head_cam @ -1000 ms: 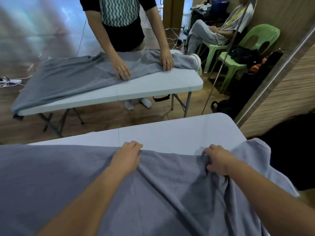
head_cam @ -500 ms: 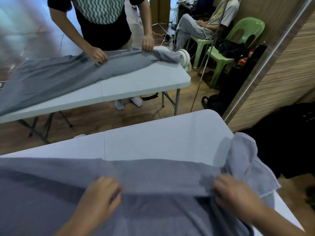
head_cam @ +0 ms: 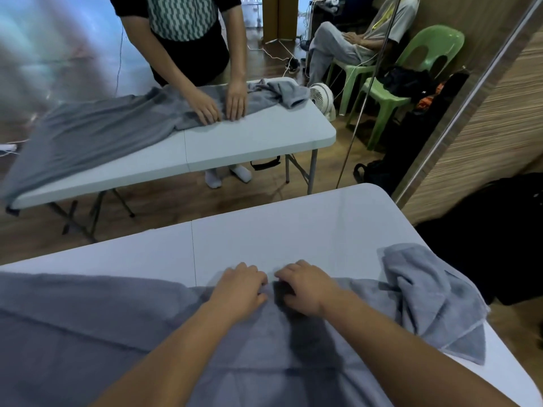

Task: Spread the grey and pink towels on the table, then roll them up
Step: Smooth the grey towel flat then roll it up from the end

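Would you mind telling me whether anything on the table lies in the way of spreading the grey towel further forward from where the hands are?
Nothing visible does. Both the left hand and the right hand rest directly on the grey towel, and the table beyond its far edge is bare. Only the towel's own bunched right end needs flattening.

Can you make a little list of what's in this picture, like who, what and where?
towel: grey towel lying across the near white table, right end bunched up
left hand: resting on the towel's far edge, fingers curled
right hand: beside the left one, on the same edge
pink towel: not in view
other person: both hands on another grey towel on the far table
behind: green chairs, small white fan, someone sitting
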### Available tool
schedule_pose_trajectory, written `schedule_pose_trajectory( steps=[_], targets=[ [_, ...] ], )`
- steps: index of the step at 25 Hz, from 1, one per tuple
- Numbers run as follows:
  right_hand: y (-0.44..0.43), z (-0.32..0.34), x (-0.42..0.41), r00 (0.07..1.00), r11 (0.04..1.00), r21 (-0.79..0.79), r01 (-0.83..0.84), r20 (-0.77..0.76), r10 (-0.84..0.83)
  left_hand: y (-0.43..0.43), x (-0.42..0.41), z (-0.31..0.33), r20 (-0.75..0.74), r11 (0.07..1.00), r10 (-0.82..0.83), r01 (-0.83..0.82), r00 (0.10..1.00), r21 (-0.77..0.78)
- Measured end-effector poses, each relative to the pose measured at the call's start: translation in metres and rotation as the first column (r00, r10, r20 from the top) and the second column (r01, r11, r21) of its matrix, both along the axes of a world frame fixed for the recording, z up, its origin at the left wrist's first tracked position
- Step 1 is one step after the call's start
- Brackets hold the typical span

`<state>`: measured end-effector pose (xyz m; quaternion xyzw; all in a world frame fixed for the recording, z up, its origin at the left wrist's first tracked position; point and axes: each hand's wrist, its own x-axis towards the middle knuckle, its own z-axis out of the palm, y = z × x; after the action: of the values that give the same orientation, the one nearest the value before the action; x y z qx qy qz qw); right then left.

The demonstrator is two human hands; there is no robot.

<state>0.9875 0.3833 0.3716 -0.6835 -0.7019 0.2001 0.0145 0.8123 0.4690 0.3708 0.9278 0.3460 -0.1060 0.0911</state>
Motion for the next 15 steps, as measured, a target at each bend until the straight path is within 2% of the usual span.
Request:
schedule_pose_trajectory(
  steps=[1, 4, 5, 8, 11, 15],
  targets=[
    [0.006, 0.000, -0.006, 0.999, 0.999, -0.048, 0.003, -0.050, -0.005, -0.001, 0.004, 0.003, 0.035, 1.000, 0.008, -0.008, 0.999, -0.020],
    [0.016, 0.019, -0.003, 0.977, 0.992, -0.127, 0.005, -0.213, -0.032, 0.002, -0.002, 0.017, 0.329, 0.980, 0.065, 0.002, 0.942, -0.198],
    [0.017, 0.028, 0.004, 0.970, 0.989, -0.148, -0.007, -0.242, -0.030, 0.005, -0.006, 0.025, 0.374, 0.971, 0.066, 0.026, 0.925, -0.236],
    [0.017, 0.055, 0.034, 0.958, 0.974, -0.216, -0.061, -0.286, -0.004, 0.012, -0.016, 0.048, 0.363, 0.945, 0.023, 0.098, 0.931, -0.312],
    [0.010, 0.069, 0.071, 0.961, 0.924, -0.371, -0.092, -0.275, -0.015, 0.031, -0.026, 0.061, 0.297, 0.925, 0.006, 0.108, 0.955, -0.365],
    [-0.003, 0.087, 0.127, 0.958, 0.749, -0.662, 0.001, -0.215, -0.191, 0.071, -0.044, 0.075, 0.226, 0.950, -0.050, 0.116, 0.973, -0.290]
  ],
)
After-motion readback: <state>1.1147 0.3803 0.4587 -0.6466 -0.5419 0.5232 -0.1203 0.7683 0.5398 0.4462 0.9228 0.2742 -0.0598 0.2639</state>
